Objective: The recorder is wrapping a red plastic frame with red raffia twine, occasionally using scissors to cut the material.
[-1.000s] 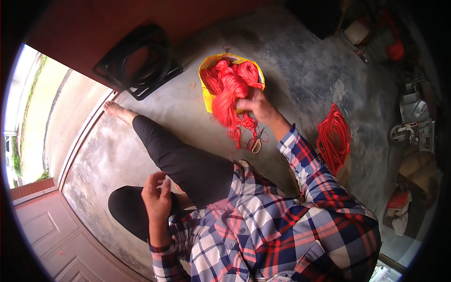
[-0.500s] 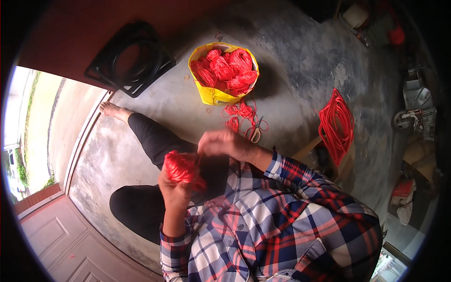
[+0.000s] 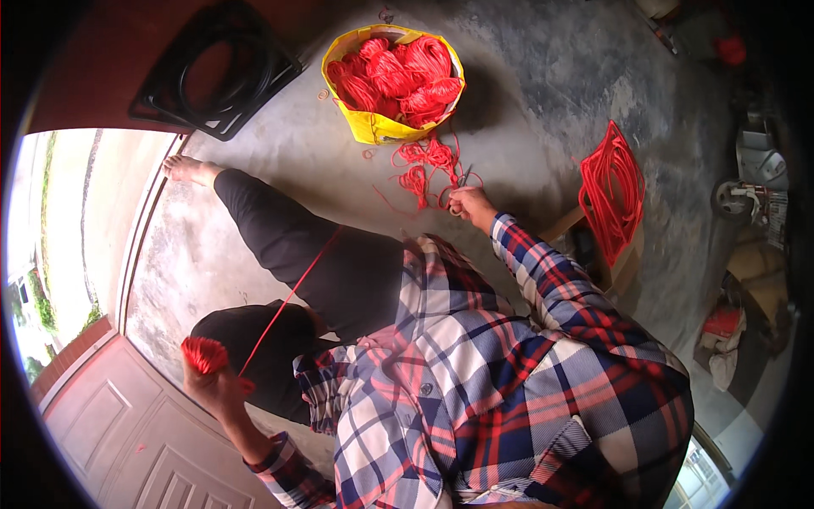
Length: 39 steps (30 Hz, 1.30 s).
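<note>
My left hand (image 3: 215, 392) is closed round a bundle of red string (image 3: 204, 355), held out at the lower left beside my bent knee. From this bundle a single red strand (image 3: 292, 293) runs taut up across my dark trousers. On the floor ahead, my right hand (image 3: 471, 206) has its fingers closed on the handles of a pair of scissors (image 3: 463, 179). Much of the scissors is hidden by the hand. Loose tangles of red string (image 3: 415, 181) lie just left of it, below a yellow bag (image 3: 365, 129) filled with red string bundles (image 3: 393, 75).
A large red coil (image 3: 611, 195) rests on a cardboard box (image 3: 629, 261) to the right. A black frame-like object (image 3: 151, 106) stands at the upper left. A panelled door (image 3: 102, 416) is at the lower left. My outstretched bare foot (image 3: 191, 170) is by the doorway.
My left hand has carried the string bundle down and left, drawing out a strand. My right hand has left the bundle, reached forward and taken hold of the scissors. The view has shifted slightly.
</note>
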Tool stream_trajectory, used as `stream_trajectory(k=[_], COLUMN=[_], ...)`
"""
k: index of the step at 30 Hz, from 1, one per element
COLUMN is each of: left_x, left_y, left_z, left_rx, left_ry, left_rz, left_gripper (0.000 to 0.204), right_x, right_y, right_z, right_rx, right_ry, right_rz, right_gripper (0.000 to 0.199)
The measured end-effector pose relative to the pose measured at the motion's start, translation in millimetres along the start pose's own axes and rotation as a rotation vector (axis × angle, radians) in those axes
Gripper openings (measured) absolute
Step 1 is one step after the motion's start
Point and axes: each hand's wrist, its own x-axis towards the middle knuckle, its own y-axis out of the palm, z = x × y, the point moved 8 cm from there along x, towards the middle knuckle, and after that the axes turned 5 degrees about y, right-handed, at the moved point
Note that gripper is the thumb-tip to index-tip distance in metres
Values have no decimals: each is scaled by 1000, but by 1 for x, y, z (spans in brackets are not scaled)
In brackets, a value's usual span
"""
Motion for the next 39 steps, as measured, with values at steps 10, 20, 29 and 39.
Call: stream_trajectory(k=[10, 20, 29, 39], left_x=[-54, -66, -70, -88], left_y=[-3, -17, -22, -34], left_z=[33, 22, 15, 9], left_rx=[220, 230, 311, 382], left_ry=[-112, -189, -273, -287], left_rz=[4, -107, -71, -91], left_gripper=[12, 8, 6, 9], right_x=[14, 34, 102, 89], right_y=[60, 111, 106, 141], right_z=[4, 55, 78, 92], right_rx=[-229, -298, -509, -830], right_ry=[5, -201, -152, -84], right_rz=[34, 61, -432, -635], right_gripper=[15, 12, 23, 46])
